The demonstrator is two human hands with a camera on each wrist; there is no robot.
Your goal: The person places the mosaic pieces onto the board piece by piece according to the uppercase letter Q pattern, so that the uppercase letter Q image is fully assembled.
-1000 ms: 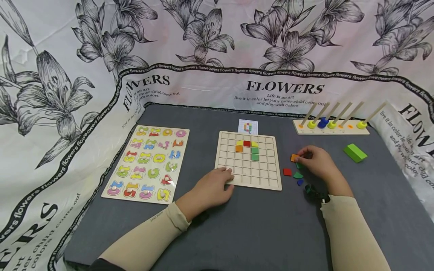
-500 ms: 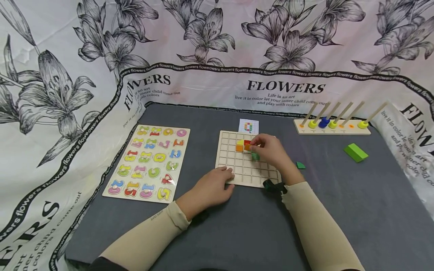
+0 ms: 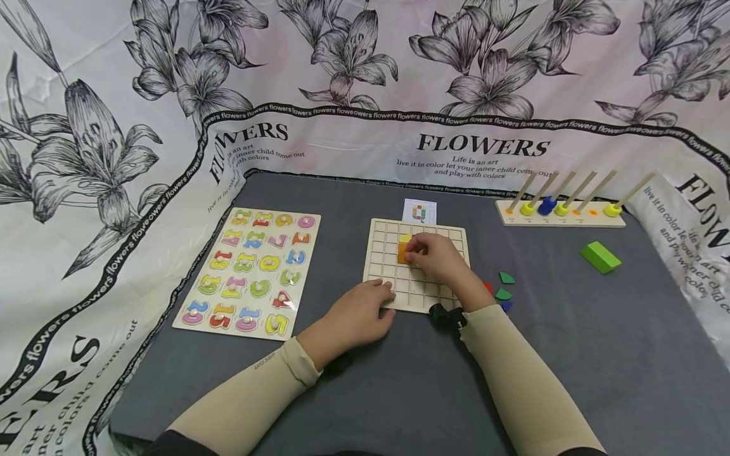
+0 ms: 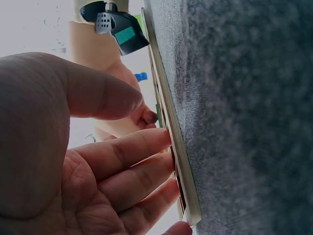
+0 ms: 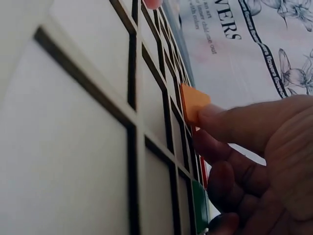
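My right hand point(image 3: 436, 256) is over the wooden grid board point(image 3: 410, 296), pinching an orange square tile point(image 5: 194, 104) between thumb and finger. In the right wrist view the tile stands right at the grid's surface. A yellow tile point(image 3: 405, 239) shows just past my fingertips; the hand covers most of the other placed tiles. Beyond the fingers, a green tile point(image 5: 199, 205) and a sliver of red sit in the grid. My left hand point(image 3: 353, 315) lies at the board's front left corner, fingers extended onto its edge.
Loose red point(image 3: 488, 287), green point(image 3: 505, 277) and blue point(image 3: 506, 306) tiles lie right of the board. A pattern card point(image 3: 419, 211) is behind it. To the left lies a number puzzle point(image 3: 259, 253); a peg stand point(image 3: 561, 218) and a green block point(image 3: 601, 257) are at right.
My right hand has picked an orange tile off the table and carried it left onto the board, now further toward the grid's left side. The left hand has stayed in place.
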